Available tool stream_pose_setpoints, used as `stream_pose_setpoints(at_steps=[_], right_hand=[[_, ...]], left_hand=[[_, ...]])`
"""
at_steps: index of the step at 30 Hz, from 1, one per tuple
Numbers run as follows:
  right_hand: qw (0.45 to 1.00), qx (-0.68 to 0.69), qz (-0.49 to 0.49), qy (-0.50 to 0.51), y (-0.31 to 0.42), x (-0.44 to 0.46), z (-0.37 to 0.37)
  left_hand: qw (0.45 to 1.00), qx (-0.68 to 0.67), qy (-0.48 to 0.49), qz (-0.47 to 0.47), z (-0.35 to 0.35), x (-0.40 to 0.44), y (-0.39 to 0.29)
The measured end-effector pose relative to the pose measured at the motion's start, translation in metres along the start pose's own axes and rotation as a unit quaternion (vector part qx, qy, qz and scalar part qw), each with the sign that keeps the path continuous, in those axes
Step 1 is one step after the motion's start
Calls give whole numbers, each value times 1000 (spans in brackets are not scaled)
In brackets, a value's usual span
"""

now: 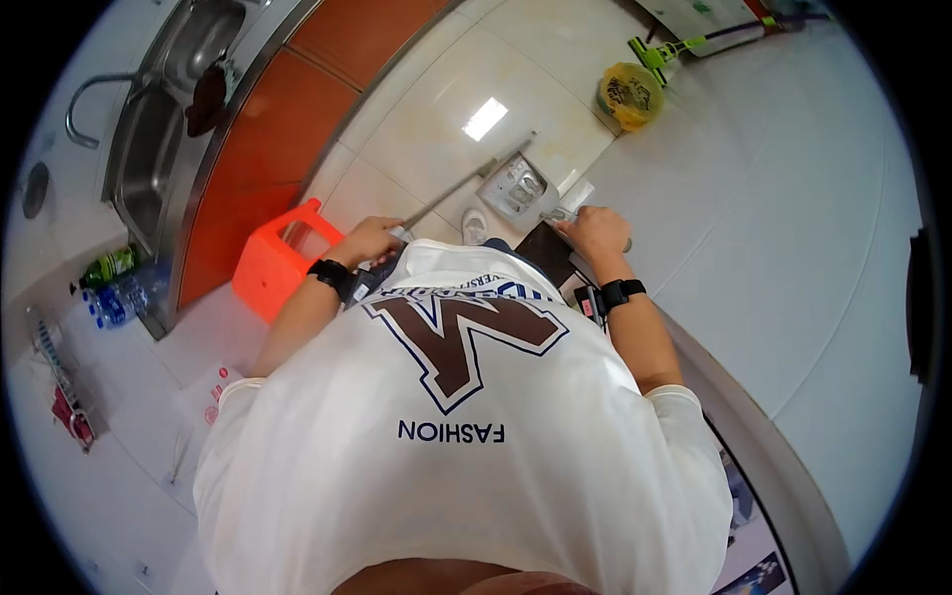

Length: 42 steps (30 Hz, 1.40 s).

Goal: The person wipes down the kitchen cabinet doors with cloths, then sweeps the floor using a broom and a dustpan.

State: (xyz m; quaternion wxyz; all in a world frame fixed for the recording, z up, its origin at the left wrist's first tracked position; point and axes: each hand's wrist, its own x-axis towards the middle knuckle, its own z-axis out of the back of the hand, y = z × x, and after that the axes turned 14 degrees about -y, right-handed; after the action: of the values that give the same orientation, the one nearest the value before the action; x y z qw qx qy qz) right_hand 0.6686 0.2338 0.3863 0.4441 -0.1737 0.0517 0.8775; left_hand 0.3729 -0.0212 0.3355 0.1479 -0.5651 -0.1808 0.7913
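Observation:
My left hand (369, 243) is closed round the upper end of a long grey stick (446, 192), which slopes down to the floor and ends in a thin flat head. Beside that head lies a grey dustpan (514, 188) with pale, shiny shapes in it, too small to name. My right hand (597, 234) is closed round a handle whose end pokes out beyond the fist. This handle seems to lead to the dustpan, though the join is partly hidden. One white shoe (475, 226) shows between my hands. Both wrists wear black bands.
An orange-red jerrycan (286, 260) stands left of my left arm. Farther left are orange cabinets (263, 129) and a steel sink (149, 183). A yellow-lined bin (630, 97) and a green-headed mop (654, 59) stand ahead on the right, near a white wall (773, 218).

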Motion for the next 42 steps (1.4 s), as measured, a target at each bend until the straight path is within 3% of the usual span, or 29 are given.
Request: stream_pose_setpoints(at_steps=[4, 6, 9, 14, 18, 22, 27, 33, 35, 38, 42], right_hand=[[997, 55, -49, 12, -28, -9, -14], [986, 105, -129, 22, -39, -18, -21], [971, 147, -182, 41, -46, -31, -32], [937, 184, -297, 22, -36, -43, -31], [918, 168, -358, 19, -19, -37, -26], [906, 151, -394, 11, 0, -26, -40], [898, 150, -404, 87, 13, -9, -30], [893, 140, -417, 96, 19, -1, -20], [894, 142, -416, 90, 18, 1, -17], [896, 139, -413, 79, 21, 7, -12], [894, 132, -420, 81, 23, 11, -11]], left_hand=[[998, 8, -56, -12, 35, 12, -42], [989, 72, -127, -8, 52, 15, -64], [980, 120, -158, -21, 75, 46, -79], [984, 102, -143, -22, 115, 122, -126], [988, 123, -81, -53, 113, 195, -185], [981, 180, -34, -71, 64, 235, -215], [931, 334, 101, -109, 22, 224, -213], [916, 330, 214, -81, 65, 179, -236], [927, 310, 203, -59, 89, 173, -251], [945, 288, 114, -103, 107, 188, -267], [939, 304, 34, -156, 85, 218, -282]])
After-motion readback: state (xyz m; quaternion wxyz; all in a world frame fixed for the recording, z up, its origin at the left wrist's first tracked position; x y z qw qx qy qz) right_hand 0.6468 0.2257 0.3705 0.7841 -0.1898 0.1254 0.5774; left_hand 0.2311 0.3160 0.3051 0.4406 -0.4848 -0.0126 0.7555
